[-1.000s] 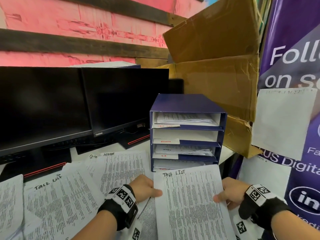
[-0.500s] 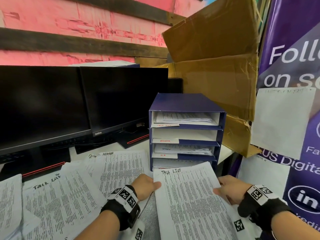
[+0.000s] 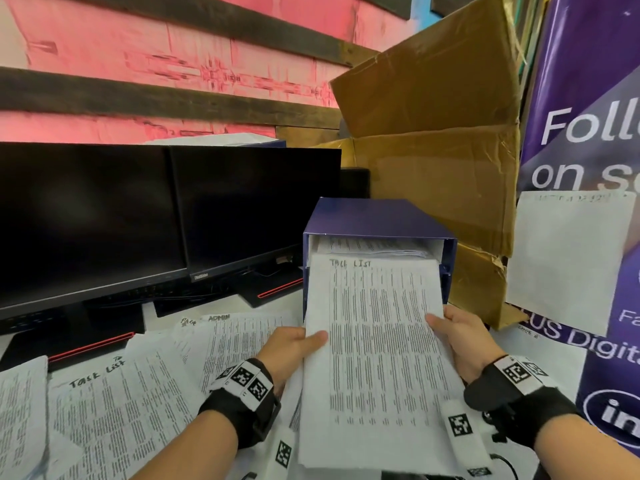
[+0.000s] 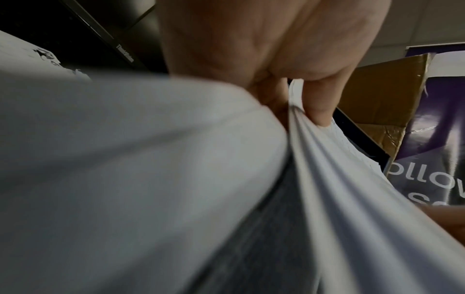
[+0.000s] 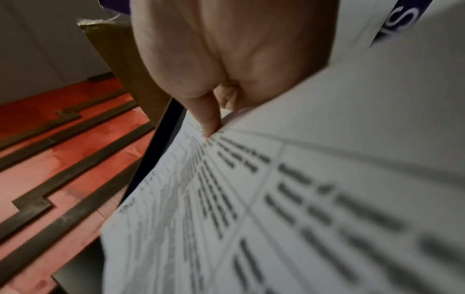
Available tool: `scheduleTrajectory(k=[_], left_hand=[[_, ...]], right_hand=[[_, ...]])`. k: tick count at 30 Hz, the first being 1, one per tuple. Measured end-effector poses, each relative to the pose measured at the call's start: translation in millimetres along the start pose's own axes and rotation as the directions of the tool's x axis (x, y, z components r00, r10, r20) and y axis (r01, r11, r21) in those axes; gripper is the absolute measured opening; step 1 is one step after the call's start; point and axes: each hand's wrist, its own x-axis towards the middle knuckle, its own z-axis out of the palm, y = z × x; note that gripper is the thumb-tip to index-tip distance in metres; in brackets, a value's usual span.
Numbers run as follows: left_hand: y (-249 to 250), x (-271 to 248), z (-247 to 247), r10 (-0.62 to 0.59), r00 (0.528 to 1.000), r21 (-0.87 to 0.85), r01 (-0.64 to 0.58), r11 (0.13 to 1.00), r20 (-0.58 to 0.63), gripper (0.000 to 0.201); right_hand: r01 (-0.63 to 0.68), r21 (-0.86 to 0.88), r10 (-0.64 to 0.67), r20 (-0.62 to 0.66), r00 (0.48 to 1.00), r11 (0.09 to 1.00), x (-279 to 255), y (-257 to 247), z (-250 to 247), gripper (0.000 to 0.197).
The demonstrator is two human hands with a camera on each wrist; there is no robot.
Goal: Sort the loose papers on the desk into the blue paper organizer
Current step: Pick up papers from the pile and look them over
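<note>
A stack of printed sheets headed "Task List" [image 3: 377, 348] is held up in front of the blue paper organizer [image 3: 377, 218], its top edge level with the top shelf's mouth. My left hand [image 3: 296, 344] pinches the stack's left edge, thumb on top [image 4: 319, 111]. My right hand [image 3: 457, 332] grips the right edge, thumb on the print [image 5: 208, 123]. The stack hides the organizer's lower shelves. The top shelf holds papers [image 3: 374, 245]. More loose printed papers [image 3: 138, 386] lie spread over the desk on the left.
Two dark monitors [image 3: 166, 216] stand behind the loose papers at the left. A torn cardboard box [image 3: 436, 161] rises behind and right of the organizer. A purple banner [image 3: 588, 140] with a white sheet [image 3: 568, 258] stuck on it fills the right side.
Both hands have lifted the Task List stack from low over the desk up and forward to the organizer's top shelf, and it now covers the lower shelves.
</note>
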Motion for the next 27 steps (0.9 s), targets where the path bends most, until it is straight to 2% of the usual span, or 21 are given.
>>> scheduleTrajectory(k=[3,7,9,14,17,18,20,23,25,27], left_hand=[[3,2,2,-0.018,1.0,0.021,0.018,1.0,0.005,0.025],[11,8,1,-0.048,0.999,-0.034,0.047,0.998,-0.018,0.026],[17,10,1,-0.054,0.998,-0.056,0.052,0.997,-0.022,0.026],[30,13,8,-0.084,0.996,-0.133,0.081,0.988,-0.014,0.027],[34,14,8,-0.047,0.998,-0.106,0.042,0.993,-0.047,0.024],[37,15,5,-0.034,0.997,-0.109,0.027,0.994,-0.063,0.023],[44,16,0,-0.003,0.995,-0.105,-0.007,0.994,-0.101,0.023],[53,24,-5,0.014,0.989,-0.085,-0.026,0.996,-0.148,0.023],[57,26,-3,-0.006,0.99,-0.123,-0.011,0.992,-0.141,0.027],[54,24,-1,-0.037,0.99,-0.202,0.008,0.979,-0.136,0.034]], right_hand=[[0.019,0.034,-0.017,-0.062,0.998,0.999,0,-17,6,0.019],[-0.017,-0.031,0.019,0.051,0.999,0.999,-7,-27,8,0.023],[0.017,-0.089,-0.01,0.079,0.997,0.996,-10,-29,8,0.026],[0.133,-0.015,-0.133,-0.017,0.991,0.991,1,-44,9,0.025],[0.145,-0.065,-0.149,-0.077,0.986,0.987,13,-50,14,0.024],[0.114,-0.069,-0.119,-0.06,0.991,0.991,14,-51,15,0.026],[0.011,-0.105,-0.005,0.058,0.998,0.994,8,-50,11,0.033],[-0.092,-0.284,0.172,0.274,0.946,0.954,-11,-46,1,0.034],[-0.061,-0.302,0.162,0.322,0.933,0.951,-13,-40,-3,0.03],[-0.02,-0.234,0.08,0.253,0.964,0.972,-9,-40,3,0.026]])
